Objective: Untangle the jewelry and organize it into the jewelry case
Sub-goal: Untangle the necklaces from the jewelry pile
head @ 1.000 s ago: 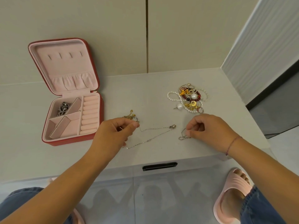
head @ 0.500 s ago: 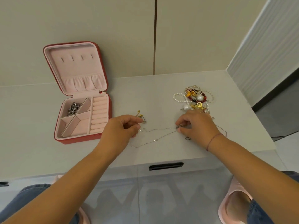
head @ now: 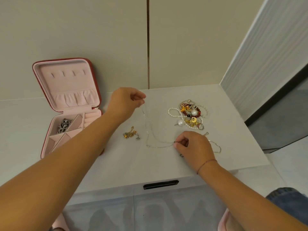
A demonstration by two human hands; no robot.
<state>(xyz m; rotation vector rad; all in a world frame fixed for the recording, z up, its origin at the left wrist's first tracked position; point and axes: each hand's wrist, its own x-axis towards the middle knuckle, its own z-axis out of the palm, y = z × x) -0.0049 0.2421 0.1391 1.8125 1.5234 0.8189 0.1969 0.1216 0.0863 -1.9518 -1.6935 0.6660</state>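
Note:
A thin silver chain stretches across the white tabletop. My left hand pinches one end, raised at the back of the table. Its other end, by the clasp, is pinched by my right hand down on the tabletop. The red jewelry case stands open at the left, with a pink lining and a dark silver piece in its back left compartment. A tangled heap of pearls, gold and red beads lies at the right.
A small gold and silver cluster lies between case and chain. Another thin silver chain trails to the right of my right hand. A black drawer handle sits below the table's front edge. A wall stands close behind.
My left hand has lifted its end of the chain up and back, away from the small gold cluster. My right hand has shifted left to the clasp end and stayed low.

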